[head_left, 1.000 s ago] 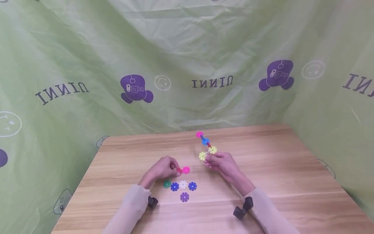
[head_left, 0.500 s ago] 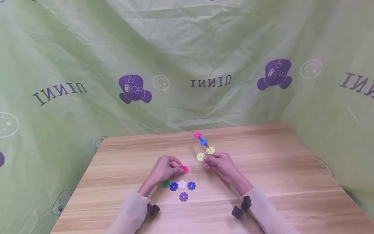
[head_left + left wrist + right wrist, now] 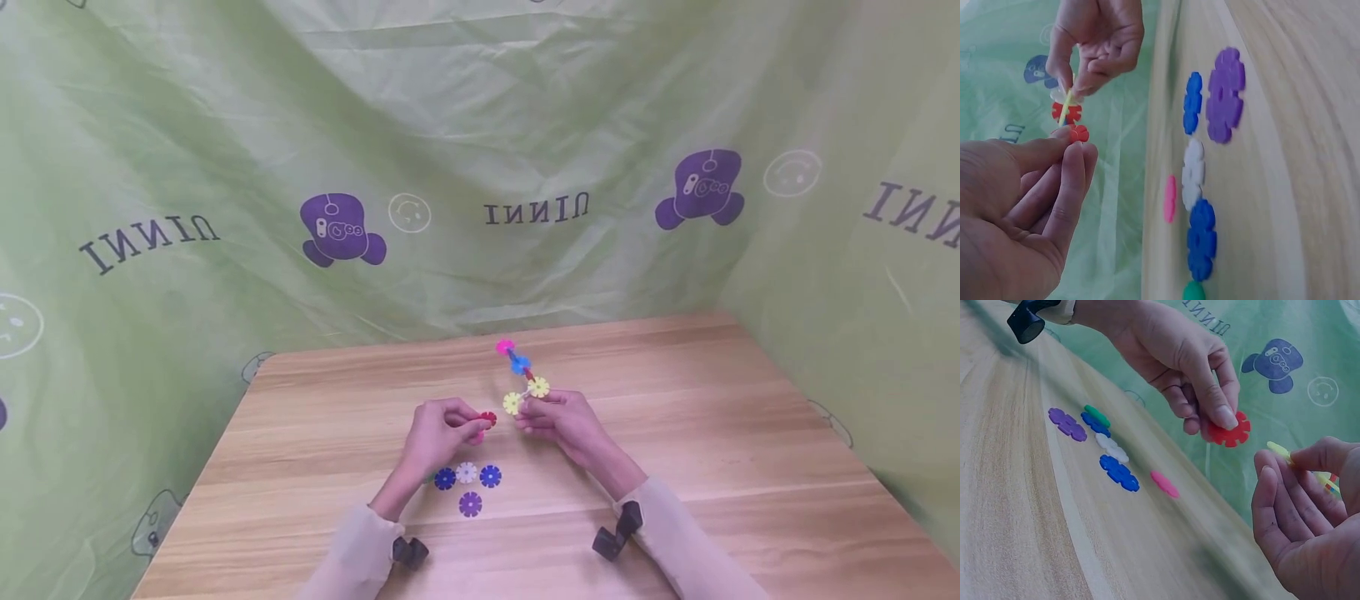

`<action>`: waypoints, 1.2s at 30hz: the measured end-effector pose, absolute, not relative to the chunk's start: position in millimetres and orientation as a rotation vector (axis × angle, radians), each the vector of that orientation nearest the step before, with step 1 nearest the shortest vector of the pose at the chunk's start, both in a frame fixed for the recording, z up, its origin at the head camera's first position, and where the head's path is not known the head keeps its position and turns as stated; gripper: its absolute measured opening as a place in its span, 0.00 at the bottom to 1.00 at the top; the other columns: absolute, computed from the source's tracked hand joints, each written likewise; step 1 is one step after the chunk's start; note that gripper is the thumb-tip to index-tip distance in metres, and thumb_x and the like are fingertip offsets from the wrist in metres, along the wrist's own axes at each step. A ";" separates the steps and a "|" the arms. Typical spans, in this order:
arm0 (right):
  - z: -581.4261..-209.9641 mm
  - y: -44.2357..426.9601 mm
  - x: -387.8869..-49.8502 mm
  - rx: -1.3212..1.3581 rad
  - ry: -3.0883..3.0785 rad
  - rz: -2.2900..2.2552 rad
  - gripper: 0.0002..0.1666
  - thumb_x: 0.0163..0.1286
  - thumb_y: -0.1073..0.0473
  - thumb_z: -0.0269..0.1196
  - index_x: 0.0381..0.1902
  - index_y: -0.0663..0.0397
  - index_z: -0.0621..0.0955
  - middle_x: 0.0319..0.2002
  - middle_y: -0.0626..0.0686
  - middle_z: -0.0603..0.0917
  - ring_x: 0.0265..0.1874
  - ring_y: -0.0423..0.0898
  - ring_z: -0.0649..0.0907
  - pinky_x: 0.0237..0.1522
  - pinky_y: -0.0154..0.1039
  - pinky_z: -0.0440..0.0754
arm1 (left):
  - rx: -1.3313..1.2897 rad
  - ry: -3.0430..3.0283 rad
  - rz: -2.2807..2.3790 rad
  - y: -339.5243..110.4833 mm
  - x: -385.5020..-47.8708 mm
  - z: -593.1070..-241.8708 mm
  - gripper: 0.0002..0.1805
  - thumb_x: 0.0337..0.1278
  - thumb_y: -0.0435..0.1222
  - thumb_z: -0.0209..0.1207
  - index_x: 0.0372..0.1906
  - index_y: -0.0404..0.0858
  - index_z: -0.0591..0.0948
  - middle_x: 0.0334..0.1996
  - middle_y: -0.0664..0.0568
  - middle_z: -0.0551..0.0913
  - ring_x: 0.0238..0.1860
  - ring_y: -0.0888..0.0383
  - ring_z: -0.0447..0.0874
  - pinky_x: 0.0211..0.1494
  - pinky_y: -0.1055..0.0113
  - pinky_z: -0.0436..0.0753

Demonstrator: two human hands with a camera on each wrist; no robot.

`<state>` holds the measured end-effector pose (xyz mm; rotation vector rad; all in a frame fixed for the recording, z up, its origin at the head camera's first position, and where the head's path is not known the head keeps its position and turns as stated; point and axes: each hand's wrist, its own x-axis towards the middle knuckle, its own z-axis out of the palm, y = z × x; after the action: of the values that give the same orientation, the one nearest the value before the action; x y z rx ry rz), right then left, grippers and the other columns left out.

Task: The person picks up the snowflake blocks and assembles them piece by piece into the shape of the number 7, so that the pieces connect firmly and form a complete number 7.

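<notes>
The left hand (image 3: 437, 435) pinches a red disc (image 3: 1235, 431) near the chain of joined discs (image 3: 521, 365) the right hand (image 3: 562, 423) grips above the tabletop (image 3: 675, 417).

- Red disc (image 3: 1233, 432): smooth plastic, a bit shiny.
- Table (image 3: 525, 537): looks like smooth wood.
- Curtain (image 3: 465, 108): wrinkly, slightly shiny cloth.
- Sleeves (image 3: 693, 537): matt cloth.

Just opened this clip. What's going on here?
A person's left hand pinches a red disc, while the right hand holds a chain of discs. The two are close but apart. On the table lie a purple disc, a white disc, a green disc, a pink disc and two blue discs.
</notes>
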<state>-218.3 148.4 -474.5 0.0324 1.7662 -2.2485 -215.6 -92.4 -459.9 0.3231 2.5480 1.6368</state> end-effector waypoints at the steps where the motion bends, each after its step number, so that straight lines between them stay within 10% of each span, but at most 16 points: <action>1: -474.6 148.4 -218.2 0.027 1.768 -2.245 0.15 0.72 0.65 0.66 0.53 0.69 0.83 0.34 0.52 0.93 0.35 0.43 0.93 0.51 0.43 0.91 | 0.338 2.563 1.638 -91.2 -214.7 -459.2 0.06 0.59 0.36 0.74 0.37 0.38 0.89 0.35 0.40 0.93 0.33 0.48 0.94 0.40 0.53 0.93; 10: -474.0 145.0 -217.1 0.037 1.782 -2.237 0.15 0.72 0.66 0.67 0.52 0.69 0.83 0.34 0.52 0.93 0.34 0.43 0.93 0.49 0.42 0.92 | 0.460 2.766 1.522 -82.6 -206.5 -454.2 0.05 0.59 0.38 0.74 0.34 0.42 0.90 0.31 0.46 0.93 0.31 0.53 0.93 0.30 0.72 0.86; 36: -477.6 135.9 -214.0 0.025 1.879 -2.201 0.17 0.68 0.68 0.68 0.53 0.72 0.83 0.33 0.52 0.92 0.30 0.41 0.90 0.42 0.37 0.91 | 0.883 3.151 1.275 -66.2 -197.0 -463.0 0.03 0.56 0.27 0.73 0.34 0.35 0.89 0.30 0.45 0.93 0.29 0.58 0.92 0.34 0.80 0.85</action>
<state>-214.0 135.9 -477.6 0.0253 1.8792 -2.2009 -197.0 -66.2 -463.0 0.8830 3.1511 1.2746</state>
